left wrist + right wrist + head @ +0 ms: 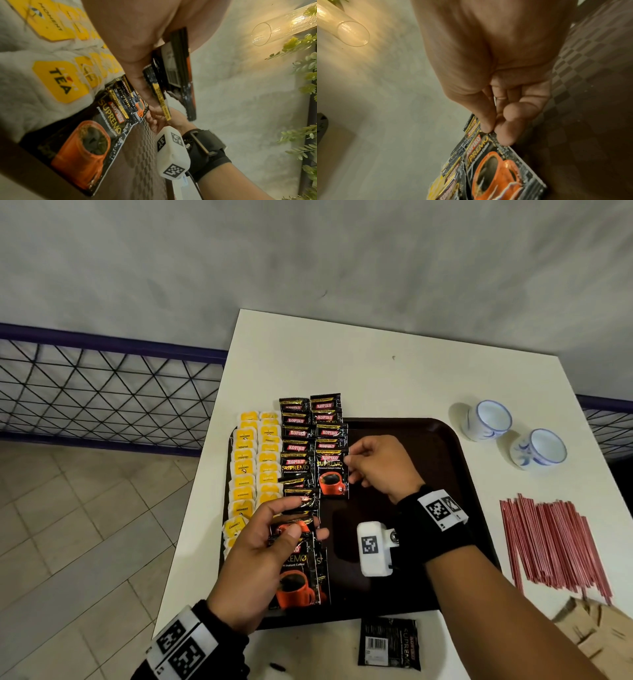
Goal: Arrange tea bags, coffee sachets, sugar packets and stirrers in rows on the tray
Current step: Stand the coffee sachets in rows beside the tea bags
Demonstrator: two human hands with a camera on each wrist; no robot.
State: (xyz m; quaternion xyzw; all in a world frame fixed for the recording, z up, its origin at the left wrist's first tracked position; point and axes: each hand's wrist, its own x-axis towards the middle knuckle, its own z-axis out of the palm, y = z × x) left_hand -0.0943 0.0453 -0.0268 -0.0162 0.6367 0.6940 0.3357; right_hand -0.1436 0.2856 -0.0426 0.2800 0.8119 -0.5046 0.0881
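While the left hand (270,546) grips a small stack of coffee sachets (301,573) over the near-left part of the tray (428,508), the right hand (380,467) pinches the right edge of 1 sachet (332,477) between thumb and fingers (505,135), setting it at the near end of the 2nd coffee row. The step in hand looks like filling that row, beside 2 rows of tea bags (255,470). Next, I judge, comes letting go and drawing another sachet from the stack, overlapped evenly. Stirrers (555,542) wait on the surface (376,364), right of the tray.
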